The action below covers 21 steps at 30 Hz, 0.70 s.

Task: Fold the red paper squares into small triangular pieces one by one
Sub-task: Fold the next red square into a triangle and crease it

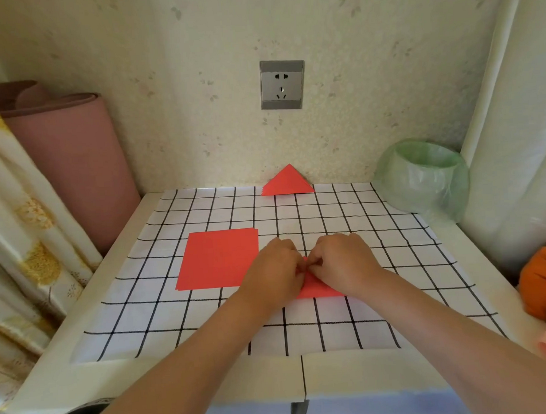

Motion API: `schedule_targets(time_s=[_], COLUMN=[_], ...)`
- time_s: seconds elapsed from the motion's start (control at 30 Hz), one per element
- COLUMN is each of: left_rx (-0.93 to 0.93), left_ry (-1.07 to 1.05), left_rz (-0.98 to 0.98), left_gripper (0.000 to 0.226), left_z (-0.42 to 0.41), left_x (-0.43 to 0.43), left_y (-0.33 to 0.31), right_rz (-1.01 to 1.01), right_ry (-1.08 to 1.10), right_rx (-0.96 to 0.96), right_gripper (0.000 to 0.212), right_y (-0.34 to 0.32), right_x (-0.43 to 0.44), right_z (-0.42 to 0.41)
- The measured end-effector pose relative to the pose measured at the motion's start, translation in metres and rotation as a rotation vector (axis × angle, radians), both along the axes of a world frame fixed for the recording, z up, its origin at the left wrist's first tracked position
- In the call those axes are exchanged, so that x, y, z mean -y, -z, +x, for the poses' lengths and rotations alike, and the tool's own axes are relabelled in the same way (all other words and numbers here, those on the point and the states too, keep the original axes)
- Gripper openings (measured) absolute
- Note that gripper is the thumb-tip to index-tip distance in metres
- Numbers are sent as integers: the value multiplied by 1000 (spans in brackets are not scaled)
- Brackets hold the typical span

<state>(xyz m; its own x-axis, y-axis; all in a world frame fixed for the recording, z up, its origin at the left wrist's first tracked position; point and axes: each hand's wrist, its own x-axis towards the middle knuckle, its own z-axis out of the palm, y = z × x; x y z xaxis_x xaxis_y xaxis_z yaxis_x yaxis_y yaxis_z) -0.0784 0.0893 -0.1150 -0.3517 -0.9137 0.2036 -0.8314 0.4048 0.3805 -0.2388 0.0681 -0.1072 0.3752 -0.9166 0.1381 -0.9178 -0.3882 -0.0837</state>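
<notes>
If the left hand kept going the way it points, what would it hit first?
Most likely the right hand: the left hand points at it, and they almost touch over the half-folded red paper.

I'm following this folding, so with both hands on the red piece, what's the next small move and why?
Probably press the crease flat. The left hand and right hand pinch the partly folded red piece on the checked cloth, so it seems not yet ready to join the finished triangles at the wall.

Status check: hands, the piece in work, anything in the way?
Left hand and right hand both pinching the red piece, mid-fold. Stack of squares just left of it; finished triangles by the wall. Nothing obstructing.
</notes>
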Motion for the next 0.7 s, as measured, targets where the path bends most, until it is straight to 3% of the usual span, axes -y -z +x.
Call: schedule_targets(time_s=[0.2,0.53,0.7], left_rx=[-17,68,-3], left_ry=[103,156,153], left_rz=[50,-175,-185], left_gripper=[26,25,27], left_z=[2,2,-1], left_x=[-24,-62,-76], left_y=[-2,21,15], right_rz=[-21,-53,-118], right_ry=[36,-1,-91], right_rx=[-42,-36,-163], right_gripper=[31,28,27], right_y=[6,0,0], right_x=[-1,-18,-31], right_z=[1,5,3])
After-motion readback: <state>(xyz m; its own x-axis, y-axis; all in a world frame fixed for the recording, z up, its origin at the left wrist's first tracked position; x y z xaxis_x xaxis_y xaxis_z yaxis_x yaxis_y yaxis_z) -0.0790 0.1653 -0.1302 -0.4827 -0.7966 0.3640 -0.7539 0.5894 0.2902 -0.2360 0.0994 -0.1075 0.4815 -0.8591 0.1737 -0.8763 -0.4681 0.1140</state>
